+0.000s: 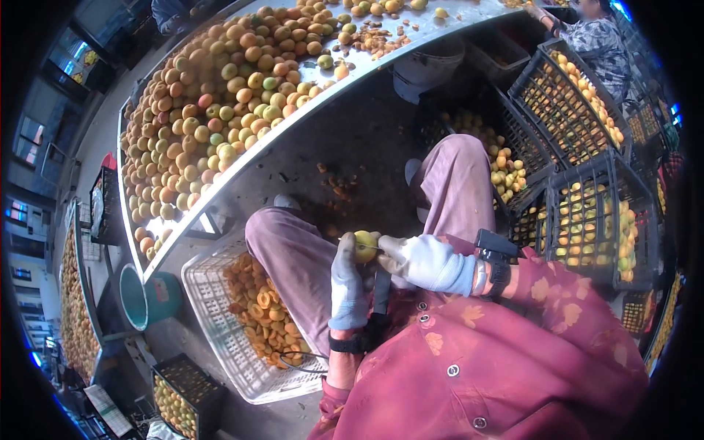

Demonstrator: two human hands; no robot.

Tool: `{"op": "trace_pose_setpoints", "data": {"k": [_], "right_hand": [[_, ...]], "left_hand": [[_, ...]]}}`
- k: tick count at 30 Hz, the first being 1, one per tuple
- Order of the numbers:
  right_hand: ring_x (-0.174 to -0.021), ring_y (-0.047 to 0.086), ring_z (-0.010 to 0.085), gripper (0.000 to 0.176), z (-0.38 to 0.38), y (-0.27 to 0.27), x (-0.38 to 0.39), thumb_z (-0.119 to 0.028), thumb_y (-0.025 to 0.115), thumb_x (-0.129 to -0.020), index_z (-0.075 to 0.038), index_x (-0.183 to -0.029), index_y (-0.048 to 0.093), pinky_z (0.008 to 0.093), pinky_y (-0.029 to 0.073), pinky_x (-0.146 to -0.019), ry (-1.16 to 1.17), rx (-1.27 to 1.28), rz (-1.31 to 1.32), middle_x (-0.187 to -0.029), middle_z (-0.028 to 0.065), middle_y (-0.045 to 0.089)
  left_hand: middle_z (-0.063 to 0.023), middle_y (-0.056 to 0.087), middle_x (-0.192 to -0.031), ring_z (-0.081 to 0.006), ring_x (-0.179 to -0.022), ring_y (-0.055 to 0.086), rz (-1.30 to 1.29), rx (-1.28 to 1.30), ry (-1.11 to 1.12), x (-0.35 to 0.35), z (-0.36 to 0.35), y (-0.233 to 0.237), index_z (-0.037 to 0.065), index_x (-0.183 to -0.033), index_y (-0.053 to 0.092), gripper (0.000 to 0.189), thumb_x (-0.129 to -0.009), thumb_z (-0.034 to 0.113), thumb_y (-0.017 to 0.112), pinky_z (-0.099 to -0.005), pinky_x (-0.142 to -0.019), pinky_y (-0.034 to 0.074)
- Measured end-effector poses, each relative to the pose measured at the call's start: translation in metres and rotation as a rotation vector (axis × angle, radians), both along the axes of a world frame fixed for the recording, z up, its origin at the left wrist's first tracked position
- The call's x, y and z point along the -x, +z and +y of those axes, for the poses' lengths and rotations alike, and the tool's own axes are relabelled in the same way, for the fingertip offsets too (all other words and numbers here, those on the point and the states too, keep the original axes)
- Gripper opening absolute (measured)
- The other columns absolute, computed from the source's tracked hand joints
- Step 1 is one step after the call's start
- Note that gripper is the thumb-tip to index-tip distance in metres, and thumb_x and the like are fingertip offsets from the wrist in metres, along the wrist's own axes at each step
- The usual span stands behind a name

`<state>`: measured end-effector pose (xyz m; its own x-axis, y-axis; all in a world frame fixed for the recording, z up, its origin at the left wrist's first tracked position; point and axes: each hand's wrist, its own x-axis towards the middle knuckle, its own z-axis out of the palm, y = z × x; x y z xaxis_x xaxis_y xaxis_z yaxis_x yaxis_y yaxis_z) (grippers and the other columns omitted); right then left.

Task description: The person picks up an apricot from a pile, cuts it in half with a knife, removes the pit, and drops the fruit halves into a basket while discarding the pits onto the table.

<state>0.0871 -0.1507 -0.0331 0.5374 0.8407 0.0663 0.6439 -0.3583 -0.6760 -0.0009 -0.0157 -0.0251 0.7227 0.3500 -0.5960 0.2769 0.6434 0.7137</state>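
My left hand, in a pale glove with a grey palm, is closed around a yellow-green apricot in front of my lap. From the other side, my gloved right hand is closed with its fingertips at the fruit. A thin, blade-like tool shows as a fine dark line running from those fingers across the apricot; its handle is hidden in the glove. Below and left of my hands, a white plastic basket beside my leg holds halved, pitted apricots.
Whole apricots cover much of the metal-edged table ahead, with loose pits at its far part. Black crates of apricots stand at right. A teal bucket is at left. Another person works at upper right.
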Motion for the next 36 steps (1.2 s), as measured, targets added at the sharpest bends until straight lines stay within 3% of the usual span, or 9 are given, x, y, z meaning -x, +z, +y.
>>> {"op": "trace_pose_setpoints", "data": {"k": [9, 15, 17, 20, 26, 29, 31, 34, 36], "right_hand": [[-0.069, 0.067, 0.0349, 0.057, 0.006, 0.018, -0.004, -0.025, 0.06, -0.09, -0.008, -0.141, 0.04, 0.0417, 0.055, -0.06, -0.03, 0.012, 0.016, -0.077, 0.0166, 0.067], [-0.056, 0.065, 0.0188, 0.069, 0.005, 0.05, -0.027, -0.013, 0.058, -0.089, -0.024, -0.151, 0.028, 0.0331, 0.052, -0.055, 0.249, 0.186, 0.368, -0.07, 0.0119, 0.065], [-0.056, 0.064, 0.0155, 0.067, 0.004, 0.041, -0.027, -0.012, 0.057, -0.09, -0.023, -0.15, 0.031, 0.0315, 0.051, -0.056, 0.264, 0.127, 0.497, -0.069, 0.0087, 0.065], [-0.059, 0.062, 0.0104, 0.063, 0.004, 0.047, -0.026, -0.011, 0.055, -0.09, -0.022, -0.148, 0.035, 0.0284, 0.05, -0.058, 0.254, 0.092, 0.684, -0.073, 0.0044, 0.066], [-0.071, 0.064, 0.0089, 0.061, 0.009, 0.052, -0.023, -0.008, 0.054, -0.089, -0.02, -0.147, 0.039, 0.0261, 0.052, -0.066, 0.26, 0.023, 0.851, -0.096, 0.0071, 0.068], [-0.072, 0.064, 0.009, 0.062, 0.012, 0.046, -0.023, -0.007, 0.054, -0.088, -0.021, -0.147, 0.039, 0.027, 0.053, -0.067, 0.262, 0.06, 0.999, -0.099, 0.0065, 0.069], [-0.07, 0.065, 0.0089, 0.063, 0.013, 0.045, -0.022, -0.007, 0.054, -0.088, -0.022, -0.147, 0.039, 0.0278, 0.053, -0.065, 0.282, 0.06, 0.989, -0.097, 0.0053, 0.069], [-0.062, 0.066, 0.0159, 0.065, 0.014, 0.049, -0.024, -0.008, 0.057, -0.086, -0.026, -0.147, 0.039, 0.0313, 0.053, -0.059, 0.307, 0.116, 0.812, -0.09, 0.008, 0.07], [-0.056, 0.065, 0.025, 0.069, 0.015, 0.042, -0.027, -0.011, 0.058, -0.085, -0.03, -0.148, 0.036, 0.035, 0.053, -0.054, 0.378, 0.08, 0.175, -0.082, 0.012, 0.069]], "left_hand": [[-0.0075, 0.065, -0.078, -0.0138, -0.062, 0.061, -0.104, -0.624, -0.038, 0.005, 0.001, -0.016, 0.001, -0.101, 0.062, 0.029, -0.094, 0.029, 0.058, -0.0279, -0.054, 0.046], [-0.0109, 0.063, -0.077, -0.0263, -0.062, 0.065, -0.119, -0.991, -0.055, 0.014, -0.004, -0.018, 0.003, -0.095, 0.064, 0.012, -0.086, 0.012, 0.066, -0.0368, -0.054, 0.05], [-0.0094, 0.062, -0.08, -0.0181, -0.061, 0.06, -0.222, -1.86, -0.158, 0.016, -0.004, -0.02, 0.001, -0.097, 0.06, 0.015, -0.089, 0.014, 0.061, -0.0306, -0.054, 0.048], [-0.015, 0.061, -0.093, -0.0289, -0.069, 0.063, -0.117, -1.154, -0.034, 0.019, -0.016, -0.015, 0.004, -0.096, 0.061, 0.017, -0.08, 0.007, 0.066, -0.036, -0.057, 0.05], [-0.0148, 0.064, -0.083, -0.026, -0.069, 0.064, -0.293, -1.703, -0.079, 0.026, -0.006, -0.027, 0.0, -0.096, 0.06, 0.019, -0.08, 0.01, 0.065, -0.0363, -0.062, 0.051], [-0.0141, 0.065, -0.075, -0.0234, -0.069, 0.065, -0.162, -1.109, 0.056, 0.027, -0.014, -0.021, -0.003, -0.098, 0.059, 0.024, -0.081, 0.013, 0.064, -0.035, -0.063, 0.05], [-0.0142, 0.064, -0.075, -0.0239, -0.069, 0.064, -0.196, -1.154, 0.064, 0.03, -0.012, -0.026, -0.003, -0.099, 0.059, 0.026, -0.082, 0.015, 0.064, -0.0346, -0.063, 0.05], [-0.0126, 0.064, -0.075, -0.0216, -0.066, 0.063, -0.208, -1.127, 0.078, 0.033, -0.009, -0.026, -0.003, -0.101, 0.058, 0.028, -0.085, 0.019, 0.062, -0.0321, -0.06, 0.049], [-0.0109, 0.064, -0.074, -0.0188, -0.064, 0.062, -0.182, -1.057, 0.093, 0.033, -0.007, -0.023, -0.003, -0.102, 0.058, 0.028, -0.089, 0.022, 0.06, -0.0301, -0.059, 0.048]]}}
